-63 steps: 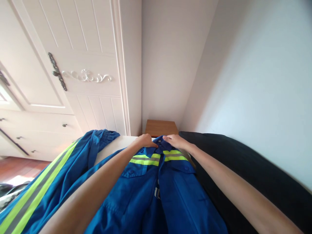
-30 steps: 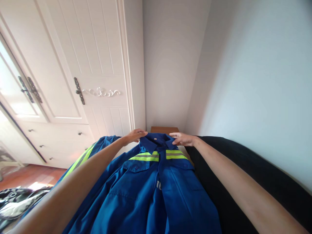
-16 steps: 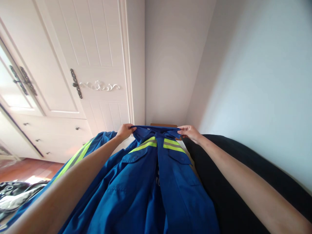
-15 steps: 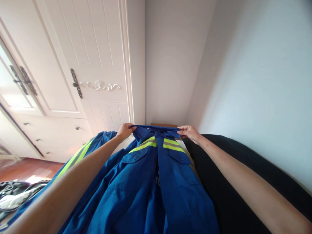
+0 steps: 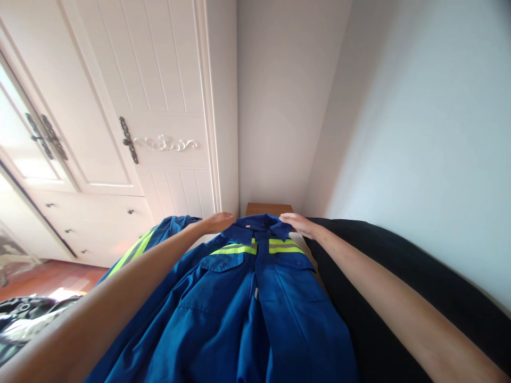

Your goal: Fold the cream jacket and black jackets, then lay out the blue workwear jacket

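A blue work jacket (image 5: 223, 298) with yellow-and-grey reflective bands lies spread out before me, front side up, its collar at the far end. My left hand (image 5: 220, 222) is closed on the left side of the collar. On the collar's right side, my right hand (image 5: 300, 224) pinches the fabric. Between the hands the collar (image 5: 261, 222) stands raised, with a small pale label inside. One sleeve (image 5: 138, 247) with a reflective stripe stretches out on the left, partly behind my left forearm. The fingertips of both hands are partly hidden.
Black fabric (image 5: 359, 266) lies along the right, beside the pale wall (image 5: 419, 133). A white wardrobe (image 5: 167, 80) with dark handles stands at the left. Beyond the collar is a brown wooden piece (image 5: 269, 208). A patterned bundle (image 5: 27, 319) sits low at left, near the reddish wooden floor (image 5: 59, 274).
Both hands have moved closer together and slightly lower in view. The collar went from a taut, nearly straight edge to a raised, curved shape that shows its inside.
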The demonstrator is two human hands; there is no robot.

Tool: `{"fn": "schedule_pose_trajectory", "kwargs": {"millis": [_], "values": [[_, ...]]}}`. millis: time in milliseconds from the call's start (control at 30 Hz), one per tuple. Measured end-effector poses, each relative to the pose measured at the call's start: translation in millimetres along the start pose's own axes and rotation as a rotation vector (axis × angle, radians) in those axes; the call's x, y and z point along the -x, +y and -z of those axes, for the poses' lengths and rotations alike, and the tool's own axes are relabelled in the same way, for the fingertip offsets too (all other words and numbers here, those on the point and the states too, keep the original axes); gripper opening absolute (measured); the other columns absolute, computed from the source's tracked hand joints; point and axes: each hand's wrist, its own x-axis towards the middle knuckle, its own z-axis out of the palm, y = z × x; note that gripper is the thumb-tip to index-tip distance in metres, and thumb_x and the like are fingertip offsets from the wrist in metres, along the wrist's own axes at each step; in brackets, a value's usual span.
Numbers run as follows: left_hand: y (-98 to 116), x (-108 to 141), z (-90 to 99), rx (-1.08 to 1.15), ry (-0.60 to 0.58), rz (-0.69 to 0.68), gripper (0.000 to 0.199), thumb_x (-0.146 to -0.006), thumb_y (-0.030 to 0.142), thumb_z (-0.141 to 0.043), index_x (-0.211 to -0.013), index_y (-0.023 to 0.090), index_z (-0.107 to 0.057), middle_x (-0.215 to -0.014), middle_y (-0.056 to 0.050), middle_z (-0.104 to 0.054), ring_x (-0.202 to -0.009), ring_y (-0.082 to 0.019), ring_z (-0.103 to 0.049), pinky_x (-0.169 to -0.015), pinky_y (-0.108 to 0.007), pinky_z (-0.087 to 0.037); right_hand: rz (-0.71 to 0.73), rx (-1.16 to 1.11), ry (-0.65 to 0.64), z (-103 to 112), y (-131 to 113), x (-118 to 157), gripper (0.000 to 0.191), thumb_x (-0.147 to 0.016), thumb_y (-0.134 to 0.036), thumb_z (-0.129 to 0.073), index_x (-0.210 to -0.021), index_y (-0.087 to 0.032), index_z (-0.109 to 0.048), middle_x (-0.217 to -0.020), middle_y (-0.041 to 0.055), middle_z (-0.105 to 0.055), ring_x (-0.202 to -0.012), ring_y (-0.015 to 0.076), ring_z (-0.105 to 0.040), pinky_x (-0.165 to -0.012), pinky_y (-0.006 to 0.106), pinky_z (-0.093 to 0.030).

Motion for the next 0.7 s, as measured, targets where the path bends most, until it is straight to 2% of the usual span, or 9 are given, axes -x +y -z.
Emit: {"fn": "schedule_pose_trajectory", "kwargs": {"millis": [67, 200, 300, 367, 467, 533, 600, 700], "values": [[12.3, -0.7, -1.4, -0.123, 0.008, 0.028, 0.029, -0.079, 0.046, -0.057, -0.075, 0.02, -0.07, -0.08, -0.007, -0.071, -0.085, -0.027, -0.067, -0.073, -0.032, -0.05, -0.005, 0.17, 0.079, -6.8, -4.4, -5.6, 0.035, -0.086, -0.044, -0.067, -0.104, -0.014, -0.069, -0.116, 0.0132, -0.07, -0.114, 0.0292, -0.062, -0.1, 0.04, -0.046], [37.2, -15.2, -13.7, -0.288, 0.043, 0.051, 0.036, -0.076, 0.052, -0.064, -0.092, 0.021, -0.071, -0.098, -0.013, -0.072, -0.1, -0.033, -0.066, -0.082, -0.038, -0.05, 0.029, 0.482, 0.243, -21.8, -19.7, -17.8, 0.039, -0.078, -0.039, -0.077, -0.108, -0.016, -0.066, -0.124, 0.0136, -0.064, -0.117, 0.0287, -0.057, -0.1, 0.037, -0.041], [49.7, -31.5, -26.6, -0.316, 0.065, 0.007, 0.04, -0.075, 0.044, -0.07, -0.109, 0.024, -0.068, -0.115, -0.012, -0.07, -0.11, -0.032, -0.063, -0.089, -0.038, -0.049, 0.039, 0.65, 0.273, -31.0, -27.9, -24.9, 0.037, -0.071, -0.026, -0.083, -0.104, -0.019, -0.067, -0.118, 0.0118, -0.067, -0.11, 0.0272, -0.061, -0.091, 0.033, -0.044], [51.9, -39.6, -33.5, -0.311, 0.075, -0.007, 0.038, -0.075, 0.036, -0.073, -0.11, 0.025, -0.068, -0.118, -0.011, -0.069, -0.111, -0.031, -0.064, -0.088, -0.036, -0.05, 0.035, 0.726, 0.265, -32.3, -29.4, -26.7, 0.031, -0.069, -0.015, -0.082, -0.097, -0.019, -0.069, -0.108, 0.0103, -0.07, -0.104, 0.0263, -0.064, -0.085, 0.03, -0.045], [47.0, -44.1, -37.5, -0.284, 0.108, 0.016, 0.023, -0.076, 0.029, -0.072, -0.099, 0.024, -0.071, -0.111, -0.01, -0.071, -0.104, -0.03, -0.066, -0.082, -0.034, -0.051, 0.037, 0.785, 0.239, -24.0, -28.4, -24.7, 0.016, -0.072, -0.007, -0.074, -0.085, -0.018, -0.072, -0.095, 0.0089, -0.073, -0.093, 0.0235, -0.067, -0.077, 0.027, -0.045], [42.7, -43.3, -35.2, -0.256, 0.151, 0.043, 0.018, -0.078, 0.031, -0.07, -0.094, 0.024, -0.072, -0.105, -0.009, -0.072, -0.098, -0.029, -0.068, -0.077, -0.032, -0.05, 0.045, 0.792, 0.206, -13.6, -29.0, -22.1, 0.01, -0.076, -0.008, -0.071, -0.078, -0.018, -0.073, -0.087, 0.008, -0.074, -0.086, 0.021, -0.069, -0.072, 0.025, -0.045], [41.5, -41.6, -29.5, -0.229, 0.203, 0.062, 0.019, -0.079, 0.035, -0.069, -0.094, 0.024, -0.073, -0.101, -0.009, -0.072, -0.094, -0.028, -0.068, -0.073, -0.032, -0.05, 0.057, 0.79, 0.173, -3.7, -32.8, -20.3, 0.01, -0.079, -0.01, -0.069, -0.076, -0.018, -0.074, -0.083, 0.0066, -0.075, -0.081, 0.0193, -0.069, -0.069, 0.024, -0.045], [47.3, -40.2, -15.2, -0.207, 0.271, 0.07, 0.021, -0.081, 0.039, -0.067, -0.093, 0.023, -0.074, -0.097, -0.009, -0.073, -0.092, -0.027, -0.067, -0.071, -0.031, -0.049, 0.079, 0.806, 0.173, 4.1, -43.3, -19.0, 0.013, -0.083, -0.012, -0.065, -0.08, -0.02, -0.075, -0.089, 0.0072, -0.076, -0.088, 0.021, -0.069, -0.074, 0.025, -0.045]]}}
